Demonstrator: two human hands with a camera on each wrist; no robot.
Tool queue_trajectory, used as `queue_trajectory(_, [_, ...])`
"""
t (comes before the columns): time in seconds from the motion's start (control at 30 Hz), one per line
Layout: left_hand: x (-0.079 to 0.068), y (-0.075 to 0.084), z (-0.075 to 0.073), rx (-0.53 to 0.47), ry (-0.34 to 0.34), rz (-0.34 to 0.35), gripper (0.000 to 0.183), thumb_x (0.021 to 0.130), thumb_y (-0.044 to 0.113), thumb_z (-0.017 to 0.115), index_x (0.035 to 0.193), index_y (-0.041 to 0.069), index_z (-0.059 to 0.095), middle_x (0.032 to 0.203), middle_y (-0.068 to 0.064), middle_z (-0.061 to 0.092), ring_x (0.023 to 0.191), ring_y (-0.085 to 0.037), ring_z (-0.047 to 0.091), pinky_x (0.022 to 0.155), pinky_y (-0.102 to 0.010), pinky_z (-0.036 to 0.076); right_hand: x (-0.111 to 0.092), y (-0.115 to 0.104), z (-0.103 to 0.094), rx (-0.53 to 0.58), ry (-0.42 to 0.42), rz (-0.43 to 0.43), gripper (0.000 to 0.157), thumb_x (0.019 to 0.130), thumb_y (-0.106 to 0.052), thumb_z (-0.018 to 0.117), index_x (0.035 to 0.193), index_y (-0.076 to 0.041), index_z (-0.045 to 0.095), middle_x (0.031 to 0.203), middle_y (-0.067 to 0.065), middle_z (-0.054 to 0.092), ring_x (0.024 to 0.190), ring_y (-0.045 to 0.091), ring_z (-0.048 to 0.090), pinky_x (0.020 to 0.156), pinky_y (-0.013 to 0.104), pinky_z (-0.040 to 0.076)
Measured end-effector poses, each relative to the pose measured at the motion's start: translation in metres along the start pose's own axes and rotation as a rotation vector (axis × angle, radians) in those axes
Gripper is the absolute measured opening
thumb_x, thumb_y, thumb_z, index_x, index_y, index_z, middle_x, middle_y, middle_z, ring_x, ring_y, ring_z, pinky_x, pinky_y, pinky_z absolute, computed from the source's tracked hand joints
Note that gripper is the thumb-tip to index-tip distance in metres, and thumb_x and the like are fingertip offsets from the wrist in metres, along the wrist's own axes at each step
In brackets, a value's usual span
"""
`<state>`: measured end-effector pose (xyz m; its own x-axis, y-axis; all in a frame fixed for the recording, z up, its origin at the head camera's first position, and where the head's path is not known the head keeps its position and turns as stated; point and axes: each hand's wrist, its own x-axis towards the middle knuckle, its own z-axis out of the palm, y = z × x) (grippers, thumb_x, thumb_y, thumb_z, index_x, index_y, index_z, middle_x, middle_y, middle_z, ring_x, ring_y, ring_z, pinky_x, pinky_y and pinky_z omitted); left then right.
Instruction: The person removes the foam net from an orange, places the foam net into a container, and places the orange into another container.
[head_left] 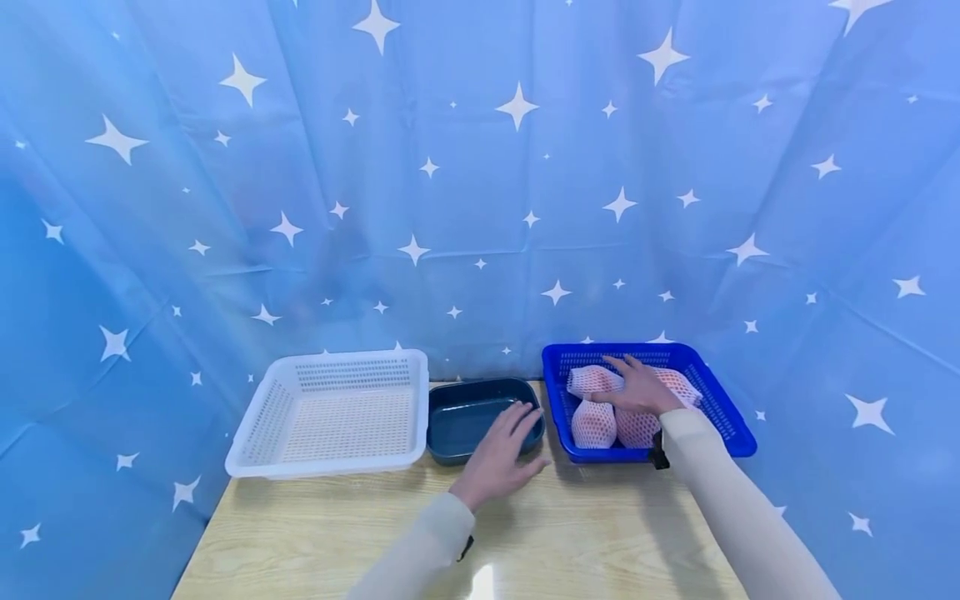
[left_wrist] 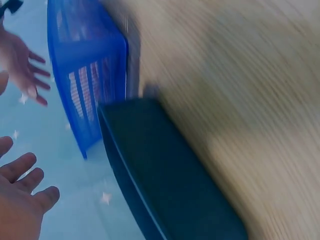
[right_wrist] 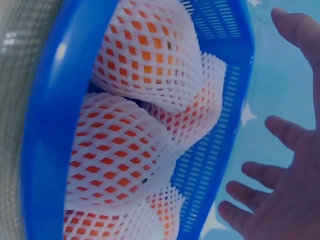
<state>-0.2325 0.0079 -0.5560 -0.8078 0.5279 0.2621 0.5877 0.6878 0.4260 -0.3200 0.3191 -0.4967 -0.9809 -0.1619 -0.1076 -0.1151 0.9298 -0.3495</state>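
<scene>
My right hand (head_left: pixel 637 387) is over the blue plastic basket (head_left: pixel 723 408) with its fingers spread. Orange-red round fruits in white foam nets (right_wrist: pixel 117 155) lie in that basket, several of them. In the right wrist view, the fingers of the right hand (right_wrist: pixel 287 190) are extended and stand apart from the fruits, holding nothing. The left hand (head_left: pixel 498 458) hovers at the front right of a dark teal dish (head_left: pixel 453 425), fingers loosely straight with nothing in them. The left wrist view has this hand (left_wrist: pixel 22 195) at its lower left, beside the dish (left_wrist: pixel 160 170).
To the left of the dish stands a white plastic basket (head_left: pixel 330 462) with nothing visible inside. All three containers sit toward the back of a light wooden table (head_left: pixel 300 533). A blue curtain (head_left: pixel 465 183) with white stars hangs behind and at both sides.
</scene>
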Motion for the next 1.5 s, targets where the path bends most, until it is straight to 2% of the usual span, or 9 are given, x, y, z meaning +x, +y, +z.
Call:
queue_trajectory(0.17, [0.019, 0.017, 0.019, 0.061, 0.026, 0.104, 0.068, 0.098, 0.048, 0.065, 0.156, 0.02, 0.042, 0.16, -0.003, 0.045, 0.154, -0.024, 0.035, 0.128, -0.046, 0.031, 0.015, 0.004, -0.003, 0.007, -0.052, 0.014, 0.098, 0.09, -0.062, 0.065, 0.159, -0.002, 0.03, 0.161, 0.039, 0.022, 0.146, 0.064, 0.02, 0.111, 0.082, 0.028])
queue_trajectory(0.3, [0.029, 0.025, 0.031, 0.103, 0.007, 0.152, 0.062, 0.098, 0.045, 0.067, 0.151, 0.018, 0.049, 0.156, 0.0, 0.051, 0.152, -0.02, 0.038, 0.129, -0.04, 0.029, 0.024, 0.006, -0.005, 0.027, -0.1, 0.031, 0.098, 0.091, -0.061, 0.065, 0.159, -0.001, 0.029, 0.161, 0.039, 0.023, 0.145, 0.064, 0.019, 0.111, 0.081, 0.029])
queue_trajectory(0.47, [0.031, 0.029, 0.039, 0.116, -0.039, 0.156, 0.056, 0.098, 0.039, 0.069, 0.148, 0.018, 0.054, 0.154, 0.001, 0.053, 0.153, -0.017, 0.036, 0.129, -0.037, 0.029, 0.037, 0.011, 0.001, 0.045, -0.142, 0.045, 0.099, 0.09, -0.062, 0.066, 0.16, -0.004, 0.028, 0.161, 0.038, 0.024, 0.145, 0.063, 0.02, 0.11, 0.081, 0.03])
queue_trajectory(0.63, [0.033, 0.032, 0.042, 0.122, -0.024, 0.215, 0.038, 0.099, 0.034, 0.068, 0.135, 0.02, 0.066, 0.147, 0.002, 0.059, 0.148, -0.017, 0.044, 0.124, -0.03, 0.037, 0.045, 0.018, 0.008, 0.056, -0.173, 0.08, 0.095, 0.09, -0.055, 0.07, 0.16, -0.005, 0.029, 0.161, 0.039, 0.022, 0.145, 0.064, 0.02, 0.108, 0.082, 0.031])
queue_trajectory(0.77, [0.033, 0.033, 0.047, 0.111, -0.019, 0.256, 0.028, 0.1, 0.031, 0.068, 0.127, 0.023, 0.071, 0.138, 0.005, 0.064, 0.141, -0.012, 0.05, 0.12, -0.023, 0.04, 0.052, 0.022, 0.021, 0.066, -0.179, 0.091, 0.093, 0.09, -0.051, 0.071, 0.16, -0.005, 0.03, 0.159, 0.039, 0.028, 0.142, 0.064, 0.029, 0.106, 0.078, 0.039])
queue_trajectory(0.93, [0.034, 0.033, 0.056, 0.144, 0.01, 0.265, 0.025, 0.099, 0.03, 0.068, 0.124, 0.025, 0.072, 0.125, 0.012, 0.068, 0.125, -0.002, 0.06, 0.119, -0.021, 0.04, 0.06, 0.023, 0.036, 0.07, -0.178, 0.095, 0.09, 0.09, -0.046, 0.073, 0.158, -0.004, 0.033, 0.154, 0.037, 0.039, 0.137, 0.06, 0.041, 0.104, 0.072, 0.046])
queue_trajectory(1.13, [0.04, 0.037, 0.064, 0.173, 0.081, 0.279, 0.022, 0.099, 0.03, 0.069, 0.119, 0.026, 0.075, 0.115, 0.015, 0.071, 0.109, 0.001, 0.063, 0.102, -0.009, 0.048, 0.066, 0.024, 0.041, 0.071, -0.168, 0.12, 0.084, 0.092, -0.038, 0.072, 0.157, -0.001, 0.033, 0.153, 0.036, 0.041, 0.136, 0.06, 0.042, 0.104, 0.072, 0.045])
queue_trajectory(1.27, [0.042, 0.036, 0.065, 0.133, 0.098, 0.255, 0.02, 0.099, 0.029, 0.069, 0.117, 0.026, 0.077, 0.114, 0.015, 0.073, 0.109, 0.001, 0.063, 0.1, -0.007, 0.049, 0.072, 0.026, 0.045, 0.085, -0.151, 0.144, 0.084, 0.092, -0.035, 0.073, 0.158, -0.003, 0.033, 0.153, 0.035, 0.042, 0.136, 0.058, 0.043, 0.104, 0.071, 0.046])
queue_trajectory(1.5, [0.045, 0.03, 0.065, 0.077, 0.08, 0.199, 0.02, 0.098, 0.026, 0.07, 0.117, 0.026, 0.077, 0.114, 0.016, 0.073, 0.109, 0.001, 0.062, 0.099, -0.008, 0.049, 0.083, 0.021, 0.053, 0.1, -0.082, 0.1, 0.078, 0.088, -0.025, 0.079, 0.152, 0.0, 0.041, 0.144, 0.035, 0.052, 0.13, 0.056, 0.05, 0.105, 0.071, 0.046])
